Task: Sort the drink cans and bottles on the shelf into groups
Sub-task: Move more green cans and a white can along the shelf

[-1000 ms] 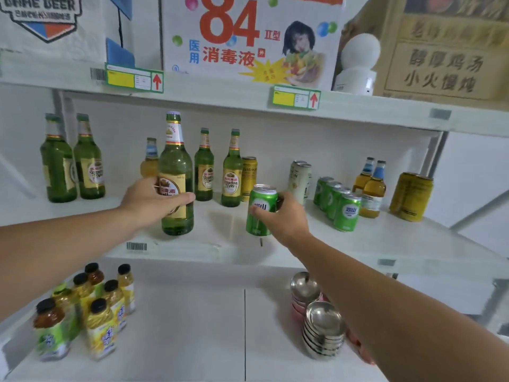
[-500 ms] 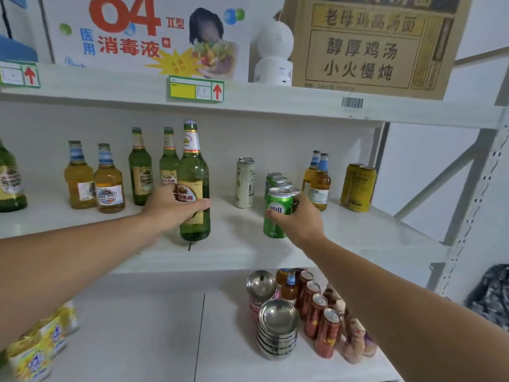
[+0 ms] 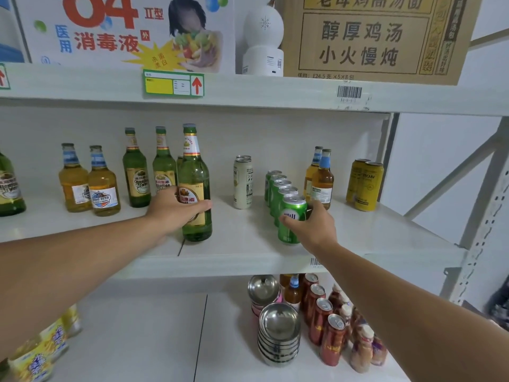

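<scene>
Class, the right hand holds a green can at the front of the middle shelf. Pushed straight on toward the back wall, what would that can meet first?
Probably the row of green cans directly behind the held green can in the right hand; any gap is unclear.

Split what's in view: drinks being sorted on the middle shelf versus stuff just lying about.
Job:
green bottle in left hand
green can in right hand
row of green cans
yellow cans

Lying about:
steel bowls
cardboard box
</scene>
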`<state>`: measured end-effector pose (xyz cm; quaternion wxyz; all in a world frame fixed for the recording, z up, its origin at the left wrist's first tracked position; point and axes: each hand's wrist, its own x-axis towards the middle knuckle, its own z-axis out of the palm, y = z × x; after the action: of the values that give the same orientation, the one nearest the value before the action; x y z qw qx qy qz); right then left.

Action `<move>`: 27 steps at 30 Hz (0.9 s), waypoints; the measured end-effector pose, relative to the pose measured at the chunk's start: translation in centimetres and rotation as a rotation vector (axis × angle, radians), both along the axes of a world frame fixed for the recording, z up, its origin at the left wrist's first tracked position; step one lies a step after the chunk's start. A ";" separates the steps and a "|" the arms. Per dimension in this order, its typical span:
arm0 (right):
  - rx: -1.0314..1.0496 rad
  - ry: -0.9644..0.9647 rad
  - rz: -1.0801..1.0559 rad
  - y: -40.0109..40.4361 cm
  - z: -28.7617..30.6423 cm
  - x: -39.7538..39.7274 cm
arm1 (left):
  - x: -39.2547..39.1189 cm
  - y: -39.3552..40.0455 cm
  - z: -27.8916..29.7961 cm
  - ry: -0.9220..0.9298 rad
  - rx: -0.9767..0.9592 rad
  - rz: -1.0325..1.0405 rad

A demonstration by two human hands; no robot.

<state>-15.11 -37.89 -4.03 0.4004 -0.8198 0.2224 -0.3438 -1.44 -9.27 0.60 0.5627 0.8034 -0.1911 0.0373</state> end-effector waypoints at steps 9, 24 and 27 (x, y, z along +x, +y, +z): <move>0.040 -0.022 -0.019 0.1 -0.8 0.2 | 2.2 0.6 0.0 -0.010 0.020 -0.026; -0.532 -0.046 -0.037 7.6 5.5 -0.2 | 6.3 0.9 0.0 0.011 0.076 -0.047; -0.551 0.115 0.120 9.3 5.5 2.2 | 7.2 0.5 0.0 0.033 0.073 -0.068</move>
<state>-12.92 -28.64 1.46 0.1687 -0.9276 0.0942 -0.3198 5.76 -8.77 0.58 0.5371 0.8169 -0.2103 -0.0019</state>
